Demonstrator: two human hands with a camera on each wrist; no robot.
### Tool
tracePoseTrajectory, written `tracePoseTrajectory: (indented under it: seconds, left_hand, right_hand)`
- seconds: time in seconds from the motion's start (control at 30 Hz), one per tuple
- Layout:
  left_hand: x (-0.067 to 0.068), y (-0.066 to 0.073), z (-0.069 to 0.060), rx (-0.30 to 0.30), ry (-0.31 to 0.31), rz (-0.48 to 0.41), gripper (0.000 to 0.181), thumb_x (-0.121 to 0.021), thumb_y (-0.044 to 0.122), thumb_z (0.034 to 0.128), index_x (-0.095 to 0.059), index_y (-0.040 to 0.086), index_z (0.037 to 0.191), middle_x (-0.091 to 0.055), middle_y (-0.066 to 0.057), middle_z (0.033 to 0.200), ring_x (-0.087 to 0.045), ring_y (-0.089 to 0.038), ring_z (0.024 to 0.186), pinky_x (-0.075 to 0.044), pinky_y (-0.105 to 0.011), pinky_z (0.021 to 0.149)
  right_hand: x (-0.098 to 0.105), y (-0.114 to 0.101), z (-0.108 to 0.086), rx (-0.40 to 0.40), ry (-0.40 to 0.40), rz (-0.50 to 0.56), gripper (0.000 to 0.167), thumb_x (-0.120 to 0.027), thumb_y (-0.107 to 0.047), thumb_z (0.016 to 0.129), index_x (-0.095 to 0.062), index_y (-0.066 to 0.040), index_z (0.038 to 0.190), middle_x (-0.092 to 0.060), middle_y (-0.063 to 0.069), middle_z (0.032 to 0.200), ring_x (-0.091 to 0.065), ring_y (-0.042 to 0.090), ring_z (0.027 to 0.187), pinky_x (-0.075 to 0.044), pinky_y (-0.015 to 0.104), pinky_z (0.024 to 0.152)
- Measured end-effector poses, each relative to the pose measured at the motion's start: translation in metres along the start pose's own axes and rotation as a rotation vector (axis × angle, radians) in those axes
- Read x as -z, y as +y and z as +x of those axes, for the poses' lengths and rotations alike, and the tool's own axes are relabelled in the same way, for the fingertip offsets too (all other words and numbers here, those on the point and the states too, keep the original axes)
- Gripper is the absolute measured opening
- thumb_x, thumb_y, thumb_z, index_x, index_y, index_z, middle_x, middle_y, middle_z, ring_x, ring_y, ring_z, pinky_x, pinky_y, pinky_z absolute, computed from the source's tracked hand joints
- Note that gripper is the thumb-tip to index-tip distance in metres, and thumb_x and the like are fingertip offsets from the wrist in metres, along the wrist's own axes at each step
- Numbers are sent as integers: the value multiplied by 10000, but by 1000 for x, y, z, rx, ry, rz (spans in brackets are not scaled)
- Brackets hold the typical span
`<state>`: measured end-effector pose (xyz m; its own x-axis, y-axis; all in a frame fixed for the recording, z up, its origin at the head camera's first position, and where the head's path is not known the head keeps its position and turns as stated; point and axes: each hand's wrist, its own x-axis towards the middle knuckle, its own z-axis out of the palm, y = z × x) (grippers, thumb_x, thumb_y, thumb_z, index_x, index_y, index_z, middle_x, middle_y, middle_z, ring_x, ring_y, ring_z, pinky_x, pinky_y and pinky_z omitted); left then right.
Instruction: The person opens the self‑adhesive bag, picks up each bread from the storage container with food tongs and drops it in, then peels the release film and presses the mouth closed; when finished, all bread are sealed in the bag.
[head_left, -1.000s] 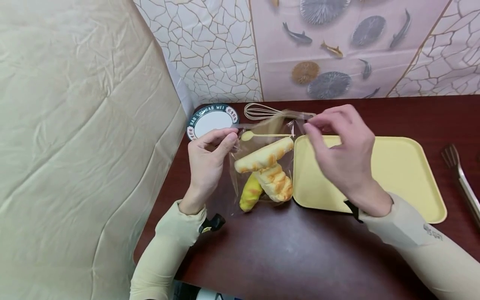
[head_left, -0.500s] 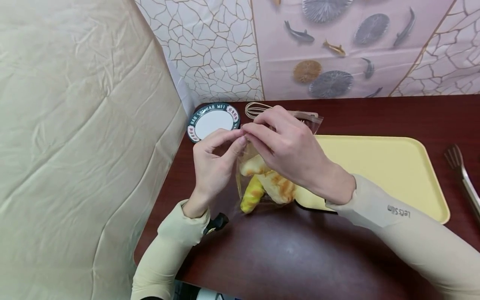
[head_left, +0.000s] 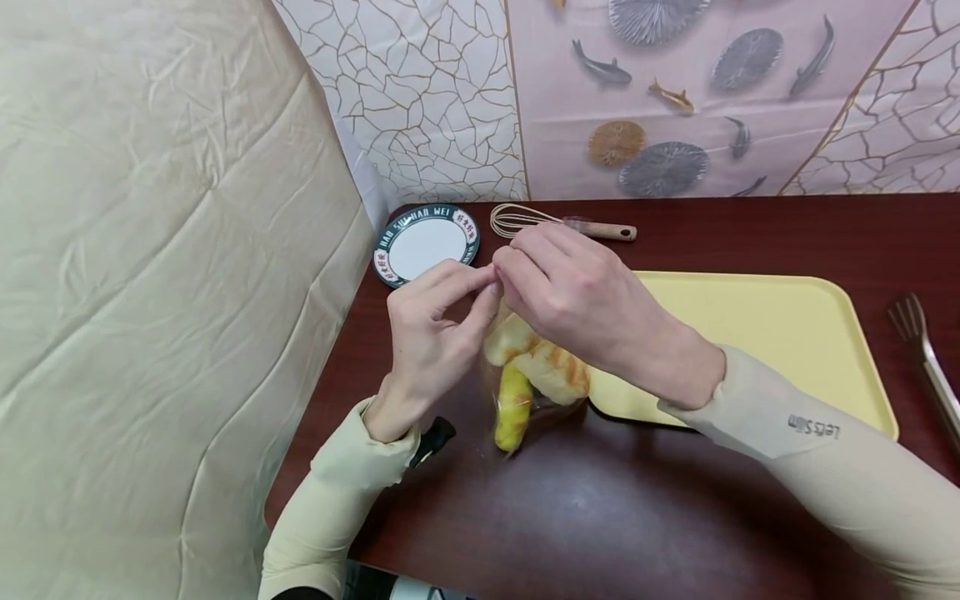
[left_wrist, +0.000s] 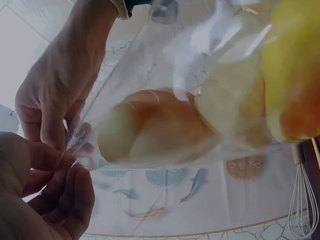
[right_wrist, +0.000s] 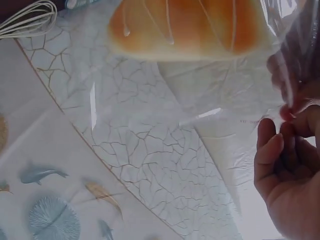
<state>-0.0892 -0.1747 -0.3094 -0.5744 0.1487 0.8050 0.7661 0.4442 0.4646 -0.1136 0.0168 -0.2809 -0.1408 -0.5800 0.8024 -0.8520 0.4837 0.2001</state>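
A clear plastic bag (left_wrist: 200, 45) hangs from both hands, its top edge bunched at the fingertips. The left hand (head_left: 438, 337) pinches this edge between thumb and index finger. Close against it, the right hand (head_left: 600, 308) pinches the same edge, its knuckles covering the upper part of the bag in the head view. Inside the bag are a yellow bread roll (head_left: 513, 408), a pale browned bread piece (head_left: 557, 372) and a long pale loaf (head_left: 508, 340), partly hidden by the right hand. The left wrist view shows a browned loaf (left_wrist: 155, 132) through the plastic.
A yellow tray (head_left: 750, 333) lies right of the bag. Behind the hands are a whisk (head_left: 517, 219) and a round plate (head_left: 427, 244) with a dark green rim. A metal fork-like utensil (head_left: 930, 358) lies at the far right of the dark table (head_left: 600, 508).
The right hand has moved left from the bag's far corner to meet the left hand, bringing the top edge together. The bag has narrowed, and the yellow roll has shifted down and upright.
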Motion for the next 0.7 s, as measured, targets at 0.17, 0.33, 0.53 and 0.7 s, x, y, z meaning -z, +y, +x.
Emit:
tracePoseTrajectory:
  seconds: [0.17,0.33,0.53,0.7]
  left_hand:
    - [0,2,0,12,-3,-37,100,-772,-21,936,-832,-61,1005,-806,-173,884,-737,-234,785,-554,-232,768]
    - [2,3,0,35,-11,-46,112,-776,-5,945,-830,-63,1025,-818,-176,913,-745,-234,804,-561,-276,754]
    - [3,9,-1,-30,-22,66,101,-760,-9,954,-821,-68,1009,-771,-153,837,-680,-216,745,-534,-284,695]
    - [3,15,2,-124,-53,174,89,-740,-31,946,-807,-70,990,-716,-131,789,-621,-216,683,-511,-264,634]
  right_hand:
    - [-5,5,-3,-57,17,49,53,-590,75,969,-636,49,966,-611,145,849,-590,271,775,-577,345,729]
    - [2,5,-7,-51,21,114,89,-621,57,965,-698,52,1009,-686,159,932,-692,298,886,-639,390,825]
    - [12,0,-3,31,5,55,98,-611,61,964,-702,37,989,-673,143,904,-647,295,774,-606,380,756]
    - [17,-3,1,84,-25,-48,145,-565,101,982,-635,21,884,-620,115,825,-560,281,676,-517,354,662]
